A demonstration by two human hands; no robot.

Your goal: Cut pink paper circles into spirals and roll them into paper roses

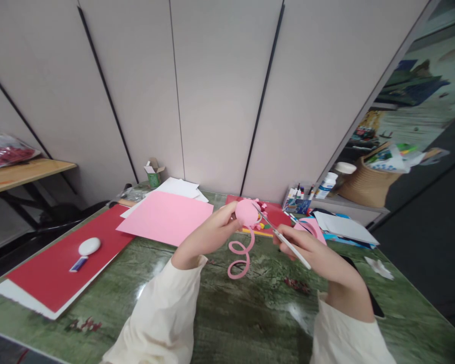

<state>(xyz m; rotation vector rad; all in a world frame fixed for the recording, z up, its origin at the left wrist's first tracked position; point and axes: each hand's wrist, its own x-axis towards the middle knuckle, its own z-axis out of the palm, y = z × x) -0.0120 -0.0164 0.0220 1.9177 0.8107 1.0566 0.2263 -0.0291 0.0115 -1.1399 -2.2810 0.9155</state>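
Observation:
My left hand point(224, 222) pinches a round piece of pink paper point(247, 213) above the table. From its edge a narrow cut strip point(238, 247) curls down in loose spiral loops. In my right hand point(301, 242) is a pair of scissors with white handles point(293, 250), fingers closed round them. The blades point(264, 217) point up and left, meeting the right side of the pink circle; whether they are parted there is too small to tell. Behind the hands, a red sheet point(233, 200) carries small pink and coloured pieces point(263, 206), partly hidden.
On the left, a red sheet point(60, 268) bears a white oval object point(89, 246) and a small purple-and-white item point(78, 264). A large pink sheet point(167, 217) lies nearer. At right stand a pen holder point(298, 199), white bottle point(326, 185) and stacked paper point(345, 228). Grey panels point(212, 101) rise behind.

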